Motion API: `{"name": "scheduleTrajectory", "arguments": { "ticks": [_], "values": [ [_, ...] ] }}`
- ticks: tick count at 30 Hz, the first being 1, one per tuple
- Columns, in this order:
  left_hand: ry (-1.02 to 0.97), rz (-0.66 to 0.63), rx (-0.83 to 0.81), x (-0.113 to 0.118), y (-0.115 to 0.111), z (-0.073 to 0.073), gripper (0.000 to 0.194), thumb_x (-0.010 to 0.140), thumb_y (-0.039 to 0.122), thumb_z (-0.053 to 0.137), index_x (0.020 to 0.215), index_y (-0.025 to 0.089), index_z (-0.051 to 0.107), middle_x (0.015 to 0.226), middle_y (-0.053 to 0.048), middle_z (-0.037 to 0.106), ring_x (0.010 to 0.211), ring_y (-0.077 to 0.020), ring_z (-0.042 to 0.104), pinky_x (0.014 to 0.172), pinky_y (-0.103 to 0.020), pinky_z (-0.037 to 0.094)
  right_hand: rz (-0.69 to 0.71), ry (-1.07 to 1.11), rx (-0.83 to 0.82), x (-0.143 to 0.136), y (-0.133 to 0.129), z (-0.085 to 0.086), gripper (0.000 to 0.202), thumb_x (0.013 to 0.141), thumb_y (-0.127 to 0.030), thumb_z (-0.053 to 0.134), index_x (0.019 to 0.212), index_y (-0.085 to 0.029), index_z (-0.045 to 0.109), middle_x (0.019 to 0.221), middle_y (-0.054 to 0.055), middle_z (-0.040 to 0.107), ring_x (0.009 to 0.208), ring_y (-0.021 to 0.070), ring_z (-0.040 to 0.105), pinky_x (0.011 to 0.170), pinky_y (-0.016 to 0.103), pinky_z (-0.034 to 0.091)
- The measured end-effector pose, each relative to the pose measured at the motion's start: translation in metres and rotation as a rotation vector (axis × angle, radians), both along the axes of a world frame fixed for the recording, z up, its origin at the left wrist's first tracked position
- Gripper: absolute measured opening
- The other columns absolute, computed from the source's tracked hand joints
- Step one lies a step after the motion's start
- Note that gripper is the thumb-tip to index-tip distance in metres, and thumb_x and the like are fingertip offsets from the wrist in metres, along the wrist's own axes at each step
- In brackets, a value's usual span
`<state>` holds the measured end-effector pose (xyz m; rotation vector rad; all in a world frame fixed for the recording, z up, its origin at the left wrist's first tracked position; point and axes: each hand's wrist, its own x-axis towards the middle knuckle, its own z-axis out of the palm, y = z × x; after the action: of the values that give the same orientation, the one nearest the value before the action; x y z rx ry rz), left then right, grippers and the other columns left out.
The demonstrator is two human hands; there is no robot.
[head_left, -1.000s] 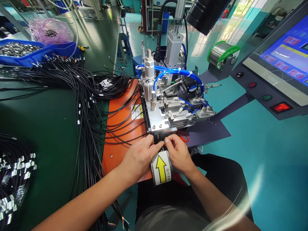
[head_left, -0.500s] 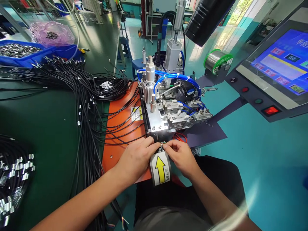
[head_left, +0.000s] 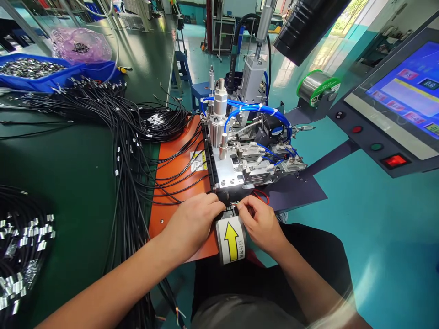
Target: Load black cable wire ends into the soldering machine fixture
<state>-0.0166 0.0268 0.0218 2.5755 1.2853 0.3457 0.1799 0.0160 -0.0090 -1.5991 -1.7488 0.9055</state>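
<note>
My left hand (head_left: 197, 219) is closed at the front edge of the bench machine (head_left: 236, 160), thumb and forefinger pressed together. A black cable (head_left: 171, 201) runs across the orange plate and under this hand. Just to the right, my right hand (head_left: 262, 224) pinches a tiny pale and reddish piece too small to name. Both sets of fingertips meet over a small metal fixture (head_left: 230, 211). Below it sits a rounded cover (head_left: 222, 246) with a white label and a yellow arrow.
Black cables (head_left: 123, 214) lie in a thick bundle on the green table (head_left: 78, 183), and others cross the orange plate (head_left: 171, 183). Blue trays (head_left: 41, 84) of metal parts stand at the back left. To the right are a solder wire spool (head_left: 317, 89) and a control screen (head_left: 411, 91).
The view has shifted slightly, so the machine appears a little farther right. Both hands stay at the fixture, with the right fingertips slightly farther from the left ones.
</note>
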Motion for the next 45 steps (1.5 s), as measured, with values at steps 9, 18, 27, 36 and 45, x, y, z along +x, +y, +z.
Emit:
{"name": "scheduleTrajectory", "arguments": {
  "ticks": [9,18,27,36,45],
  "values": [
    [0.026,0.031,-0.049,-0.001,0.001,0.003,0.017,0.087,0.008,0.055,0.090,0.019,0.068,0.085,-0.002,0.065,0.079,-0.0196,0.060,0.068,-0.031,0.046,0.027,0.041,-0.026,0.003,0.004,-0.004,0.020,0.092,-0.029,0.048,0.075,-0.020,0.054,0.068,-0.002,0.054,0.063,0.0137,0.050,0.061,0.025,0.037],
    [0.035,0.031,-0.049,-0.003,0.001,0.004,0.019,0.089,0.009,0.054,0.092,0.020,0.069,0.085,-0.002,0.064,0.079,-0.0192,0.060,0.067,-0.030,0.045,-0.104,0.219,-0.192,0.000,0.007,-0.009,0.033,0.092,-0.050,0.049,0.079,-0.020,0.057,0.062,-0.003,0.052,0.057,0.0136,0.048,0.055,0.025,0.037],
    [0.158,0.046,0.027,-0.002,-0.002,0.003,0.021,0.086,0.007,0.056,0.096,0.021,0.069,0.086,-0.002,0.066,0.079,-0.0208,0.061,0.066,-0.032,0.046,-0.142,0.177,-0.149,-0.011,0.005,-0.018,0.031,0.094,-0.046,0.045,0.079,-0.020,0.054,0.069,-0.002,0.055,0.065,0.0154,0.052,0.062,0.027,0.039],
    [0.219,0.091,0.042,0.001,-0.005,0.007,0.017,0.087,0.008,0.056,0.091,0.018,0.069,0.084,-0.003,0.067,0.078,-0.0212,0.060,0.067,-0.034,0.047,-0.149,0.141,-0.096,-0.014,0.004,-0.016,0.028,0.095,-0.041,0.042,0.077,-0.020,0.050,0.067,-0.002,0.052,0.064,0.0154,0.050,0.061,0.028,0.037],
    [0.321,0.064,0.052,0.005,-0.007,0.013,0.018,0.087,0.010,0.054,0.084,0.019,0.070,0.085,-0.006,0.065,0.079,-0.0239,0.058,0.071,-0.038,0.046,-0.196,0.303,-0.170,-0.018,0.005,-0.030,0.033,0.093,-0.048,0.046,0.077,-0.019,0.053,0.068,-0.002,0.052,0.063,0.0144,0.047,0.057,0.026,0.037]
  ]
}}
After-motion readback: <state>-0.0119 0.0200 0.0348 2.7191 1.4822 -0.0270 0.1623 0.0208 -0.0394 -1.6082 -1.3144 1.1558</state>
